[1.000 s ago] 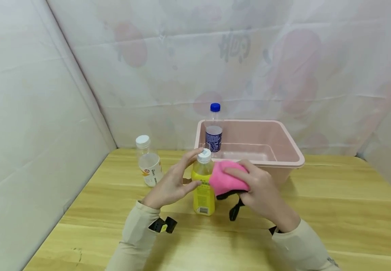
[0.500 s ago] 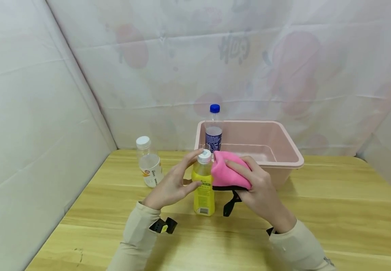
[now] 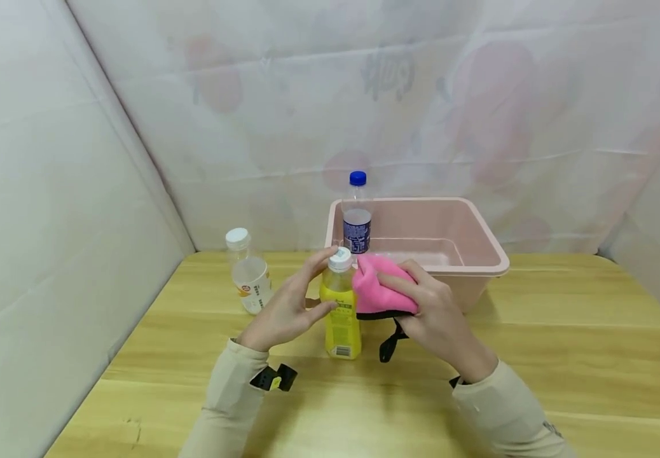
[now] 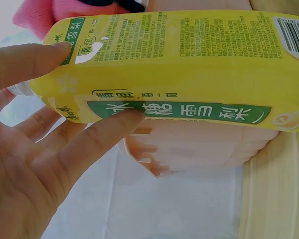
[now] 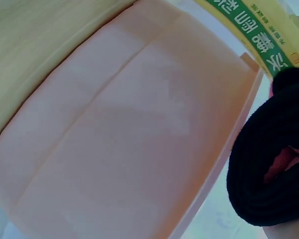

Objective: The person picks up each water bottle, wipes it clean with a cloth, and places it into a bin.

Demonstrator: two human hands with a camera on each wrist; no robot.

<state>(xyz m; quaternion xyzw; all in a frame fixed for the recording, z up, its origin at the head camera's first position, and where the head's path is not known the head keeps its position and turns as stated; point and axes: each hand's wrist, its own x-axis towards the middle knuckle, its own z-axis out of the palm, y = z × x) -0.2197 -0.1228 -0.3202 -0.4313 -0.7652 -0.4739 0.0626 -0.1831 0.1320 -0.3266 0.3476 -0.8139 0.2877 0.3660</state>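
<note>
Standing upright on the desk (image 3: pixel 564 362), as far as the head view shows, the yellow bottle (image 3: pixel 343 327) is right in front of you with its white cap (image 3: pixel 341 258) on. Your left hand (image 3: pixel 281 315) holds it near the top: thumb on the near face, one fingertip up beside the cap, another finger over the green band in the left wrist view. That grip looks light and high, so a firm sideways push could tip or twist the bottle out of it. Your right hand (image 3: pixel 435 312) clutches the pink cloth (image 3: pixel 384 292), bunched, at the bottle's shoulder; it seems to touch there, though you cannot be sure from these views. If the bunch slips under your fingers, you could lose the cloth's hold on the surface, and the black strap (image 3: pixel 388 346) dangling below might snag. Just beyond your left hand stands the clear bottle (image 3: pixel 253 280); swinging that hand outward could knock it over. Farther back sits the pink tub (image 3: pixel 470 286), with the blue-capped bottle (image 3: pixel 357 235) apparently inside it, base hidden. Your right knuckles are near the tub's rim, so a wide forward sweep might bump it and topple that bottle.
</note>
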